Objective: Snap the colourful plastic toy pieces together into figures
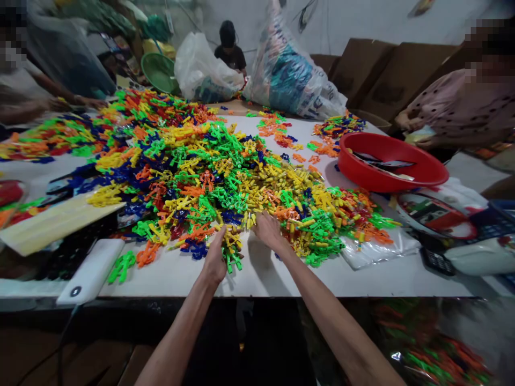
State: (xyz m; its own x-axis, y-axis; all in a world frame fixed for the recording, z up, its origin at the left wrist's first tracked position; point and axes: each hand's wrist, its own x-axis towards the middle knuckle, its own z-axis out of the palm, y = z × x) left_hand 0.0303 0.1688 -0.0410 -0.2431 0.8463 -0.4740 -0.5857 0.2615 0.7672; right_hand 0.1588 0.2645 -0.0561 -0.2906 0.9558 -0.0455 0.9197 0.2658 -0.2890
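A large heap of small plastic toy figures (217, 145) in green, yellow, orange, blue and red covers the middle of the table. At its front edge my left hand (216, 258) is closed around a few green and yellow toy figures (232, 247). My right hand (268, 231) reaches into the heap just to the right, its fingers bent at the short yellow plastic pieces (277, 185). Its fingertips are partly hidden, so what they pinch cannot be made out.
A red basin (392, 166) stands at right, above clear plastic bags (380, 252) and a calculator (438, 261). At left lie a white power bank (92, 272) with a cable and a pale yellow board (60, 220). Large filled bags (298, 69) stand behind. Other people sit around the table.
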